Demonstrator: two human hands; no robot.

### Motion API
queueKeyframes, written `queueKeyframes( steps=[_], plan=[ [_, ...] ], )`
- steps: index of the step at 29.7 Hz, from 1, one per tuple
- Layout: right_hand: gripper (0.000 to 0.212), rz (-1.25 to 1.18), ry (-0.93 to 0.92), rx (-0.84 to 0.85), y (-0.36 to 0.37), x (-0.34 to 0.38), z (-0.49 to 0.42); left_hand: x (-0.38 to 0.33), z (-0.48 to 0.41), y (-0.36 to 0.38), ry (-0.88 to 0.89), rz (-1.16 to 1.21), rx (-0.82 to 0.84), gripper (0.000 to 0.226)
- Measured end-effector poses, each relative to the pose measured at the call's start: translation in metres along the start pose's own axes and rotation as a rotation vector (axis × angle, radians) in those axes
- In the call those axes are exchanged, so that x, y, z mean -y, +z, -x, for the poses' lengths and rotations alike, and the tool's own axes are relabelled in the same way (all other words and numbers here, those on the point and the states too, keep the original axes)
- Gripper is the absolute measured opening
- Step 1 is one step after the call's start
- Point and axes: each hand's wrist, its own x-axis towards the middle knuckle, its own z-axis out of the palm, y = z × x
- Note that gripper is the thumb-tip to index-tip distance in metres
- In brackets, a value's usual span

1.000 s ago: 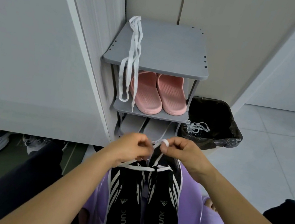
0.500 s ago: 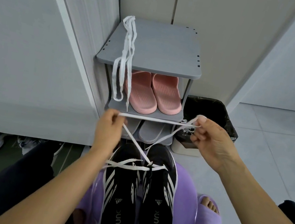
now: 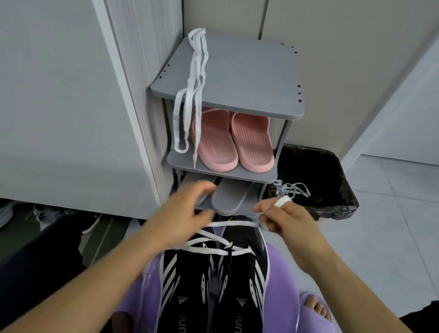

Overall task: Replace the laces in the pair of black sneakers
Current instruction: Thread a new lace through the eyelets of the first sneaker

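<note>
Right hand (image 3: 292,226) pinches white lace (image 3: 234,223) above sneakers (image 3: 183,315); left hand (image 3: 186,213) loose-fingered beside it

The person wears black trousers (image 3: 28,264) and open-toed purple slides (image 3: 312,329), with both forearms (image 3: 93,276) bare.

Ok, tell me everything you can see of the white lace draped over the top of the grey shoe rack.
The white lace is flat, fabric-like, doubled into several loose strands. It lies along the left side of the rack's top shelf, from the back corner over the front edge, then hangs in front of the left pink slipper: one loop, plus a free end whose tip reaches the middle shelf.
</note>
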Motion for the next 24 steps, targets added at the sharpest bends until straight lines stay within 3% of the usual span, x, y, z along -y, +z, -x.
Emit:
queueKeyframes(
  steps=[2,5,9,11,15,18,22,24],
  plan=[
    [0.023,0.009,-0.043,0.102,0.013,0.000,0.004,-0.018,0.002,0.020,0.064,0.227,0.124,0.039],
    [0.021,-0.021,-0.097,0.134,0.018,0.002,0.005,-0.025,0.000,0.031,-0.010,0.473,0.229,0.013],
    [0.022,-0.059,-0.098,-0.029,0.012,0.001,-0.001,-0.017,-0.004,0.018,-0.059,0.536,0.121,0.026],
    [0.025,-0.148,-0.053,-0.120,0.006,-0.003,-0.008,-0.010,-0.008,0.006,-0.036,0.420,0.086,0.025],
    [0.031,-0.286,0.002,-0.222,-0.010,-0.008,-0.016,0.018,-0.013,-0.008,0.143,-0.210,-0.104,0.024],
    [0.018,-0.189,-0.053,-0.147,-0.013,-0.006,-0.014,0.029,-0.014,-0.014,0.001,-0.452,-0.063,0.027],
    [0.020,0.077,-0.131,0.022,-0.006,0.001,-0.005,0.023,-0.009,-0.016,-0.058,-0.297,0.026,0.038],
    [0.024,0.206,-0.200,0.131,0.002,0.003,0.000,0.009,-0.006,-0.005,0.028,-0.020,0.103,0.048]
  ],
)
